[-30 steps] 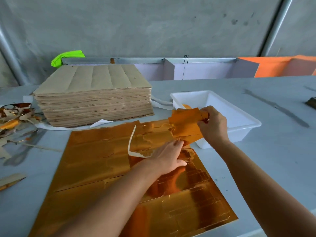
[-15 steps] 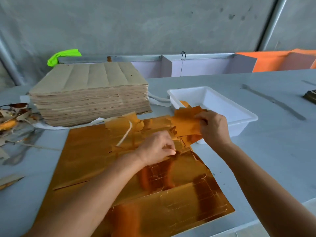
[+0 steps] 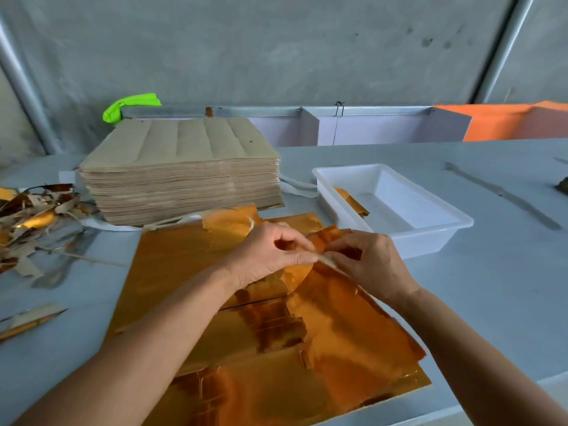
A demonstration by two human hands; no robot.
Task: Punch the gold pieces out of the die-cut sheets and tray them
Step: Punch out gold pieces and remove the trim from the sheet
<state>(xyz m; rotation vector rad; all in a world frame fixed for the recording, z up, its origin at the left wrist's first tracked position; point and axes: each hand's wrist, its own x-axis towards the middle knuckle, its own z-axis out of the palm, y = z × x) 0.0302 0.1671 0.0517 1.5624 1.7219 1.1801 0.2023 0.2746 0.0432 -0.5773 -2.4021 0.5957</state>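
Bare forearms, no sleeves, both hands (image 3: pixel 319 259)

Glossy mirror-like gold foil sheet (image 3: pixel 190 269) at centre; matt brown paper stack (image 3: pixel 184 170) upper left; smooth white plastic tray (image 3: pixel 430 238) right.

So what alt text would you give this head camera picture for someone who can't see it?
Two hands, left and right, pinch a pale strip over a gold sheet on a grey table. A white tray holding a gold piece sits behind, beside a stack of brown sheets.

Both hands (image 3: pixel 319 259) on gold sheet (image 3: pixel 184 259)
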